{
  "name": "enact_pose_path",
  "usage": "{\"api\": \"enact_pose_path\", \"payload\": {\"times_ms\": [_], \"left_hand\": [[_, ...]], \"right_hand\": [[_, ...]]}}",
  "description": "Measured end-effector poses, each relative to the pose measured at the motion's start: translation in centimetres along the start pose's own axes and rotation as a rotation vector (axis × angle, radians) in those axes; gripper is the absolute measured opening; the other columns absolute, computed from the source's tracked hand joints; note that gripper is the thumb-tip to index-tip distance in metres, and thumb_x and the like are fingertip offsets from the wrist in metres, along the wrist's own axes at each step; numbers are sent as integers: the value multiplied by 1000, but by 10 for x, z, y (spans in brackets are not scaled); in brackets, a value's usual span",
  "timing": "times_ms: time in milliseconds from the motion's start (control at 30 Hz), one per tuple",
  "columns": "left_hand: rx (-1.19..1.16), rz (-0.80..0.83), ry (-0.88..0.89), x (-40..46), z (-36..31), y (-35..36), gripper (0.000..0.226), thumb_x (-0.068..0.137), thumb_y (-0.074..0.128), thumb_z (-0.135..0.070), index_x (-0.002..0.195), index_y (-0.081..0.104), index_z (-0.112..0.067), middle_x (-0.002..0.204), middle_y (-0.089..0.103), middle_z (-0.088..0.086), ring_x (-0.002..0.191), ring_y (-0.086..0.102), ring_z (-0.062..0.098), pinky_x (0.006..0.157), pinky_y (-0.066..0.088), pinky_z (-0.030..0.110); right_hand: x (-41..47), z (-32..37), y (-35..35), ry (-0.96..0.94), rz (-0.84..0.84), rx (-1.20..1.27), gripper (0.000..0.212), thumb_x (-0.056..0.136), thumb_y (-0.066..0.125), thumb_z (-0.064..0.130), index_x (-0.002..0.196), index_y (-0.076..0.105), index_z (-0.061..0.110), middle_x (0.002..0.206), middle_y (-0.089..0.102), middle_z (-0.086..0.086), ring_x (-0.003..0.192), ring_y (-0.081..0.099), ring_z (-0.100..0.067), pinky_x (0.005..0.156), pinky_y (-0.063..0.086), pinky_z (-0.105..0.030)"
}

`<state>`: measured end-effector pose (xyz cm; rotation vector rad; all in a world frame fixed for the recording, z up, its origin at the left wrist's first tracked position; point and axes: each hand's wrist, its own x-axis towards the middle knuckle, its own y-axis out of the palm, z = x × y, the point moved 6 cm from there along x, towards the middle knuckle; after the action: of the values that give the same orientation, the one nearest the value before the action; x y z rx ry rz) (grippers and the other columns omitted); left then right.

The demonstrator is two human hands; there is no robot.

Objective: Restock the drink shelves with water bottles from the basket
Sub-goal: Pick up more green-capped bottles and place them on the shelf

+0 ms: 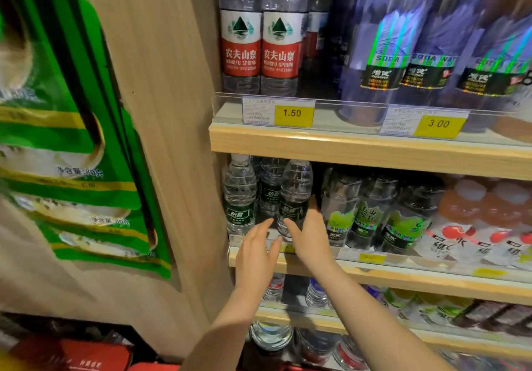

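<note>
2 hands — left hand (257,251), right hand (309,236) — fingers straight, apparently just touching green-label bottle (294,197).

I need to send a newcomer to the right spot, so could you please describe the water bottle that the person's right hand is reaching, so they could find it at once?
Start at the light wooden shelf carrying the yellow 1.50 price tag and look at the row beneath it. Near its left end stand small clear water bottles with dark green labels. The one meant is the right-hand front bottle, at the right hand, next to the lime-green-labelled bottles.
</note>
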<state>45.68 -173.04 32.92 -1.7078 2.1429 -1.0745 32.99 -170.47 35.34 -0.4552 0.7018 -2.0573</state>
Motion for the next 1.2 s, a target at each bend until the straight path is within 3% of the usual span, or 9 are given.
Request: {"api": "enact_pose_path", "payload": {"times_ms": [100, 233, 433, 567, 633, 767, 933, 1100, 1200], "left_hand": [[57, 66, -103, 11, -10, 11, 59, 88, 57, -38, 138, 38, -13, 135, 52, 6, 124, 49, 22, 98, 43, 35], [205, 100, -195, 22, -27, 22, 56, 85, 59, -46, 122, 44, -7, 112, 63, 12, 105, 59, 29, 77, 47, 37], [177, 48, -287, 35, -28, 34, 41, 85, 63, -37, 104, 50, -3, 107, 59, 14, 98, 61, 30, 75, 49, 37], [126, 81, -315, 45, -30, 47, 30, 86, 64, -26, 95, 55, 1, 98, 63, 17, 91, 63, 33, 70, 51, 38], [122, 90, -325, 48, -31, 52, 26, 87, 63, -22, 94, 56, 1, 95, 64, 18, 88, 64, 33, 69, 52, 38], [101, 49, -334, 52, -31, 56, 34, 86, 63, -20, 109, 47, -2, 93, 64, 19, 88, 63, 36, 64, 47, 38], [92, 14, -314, 53, -29, 57, 46, 83, 66, -22, 118, 43, -4, 97, 64, 20, 91, 63, 38, 65, 49, 40], [93, 55, -205, 37, -38, 42, 43, 84, 65, -36, 104, 52, 0, 98, 62, 17, 93, 61, 33, 66, 49, 37], [173, 26, -35, 9, -51, 24, 44, 85, 61, -40, 115, 52, -9, 110, 60, 6, 103, 57, 25, 78, 48, 38]], "right_hand": [[-35, -21, -29, -98, -17, 14, 50, 93, 52, 25, 138, 37, 11, 134, 50, -5, 120, 50, -18, 96, 42, -26], [-45, -68, -62, -131, -98, -137, 35, 93, 51, 20, 127, 50, 13, 119, 56, -3, 110, 54, -19, 92, 45, -31], [-43, -91, -66, -293, -240, -507, 22, 87, 51, 21, 102, 66, 15, 97, 63, -1, 88, 61, -23, 79, 48, -36], [-40, -101, -67, -312, -279, -502, 20, 81, 63, 13, 101, 66, 13, 95, 59, -5, 85, 58, -25, 75, 49, -36], [-37, -105, -68, -300, -274, -513, 22, 83, 59, 15, 103, 66, 11, 95, 58, -6, 85, 57, -25, 73, 49, -35], [-33, -108, -68, -279, -247, -508, 40, 86, 36, 29, 104, 66, 11, 93, 57, -5, 83, 55, -23, 71, 47, -33], [-32, -110, -66, -294, -258, -480, 32, 86, 43, 23, 105, 65, 10, 92, 56, -5, 83, 54, -23, 72, 46, -33], [-41, -109, -74, -294, -98, -409, 37, 89, 53, 20, 125, 53, 12, 117, 50, -3, 108, 49, -19, 92, 42, -30], [-68, -106, -98, -285, -6, -345, 41, 91, 51, 25, 131, 48, 17, 130, 44, 2, 107, 51, -13, 85, 42, -21]]}}
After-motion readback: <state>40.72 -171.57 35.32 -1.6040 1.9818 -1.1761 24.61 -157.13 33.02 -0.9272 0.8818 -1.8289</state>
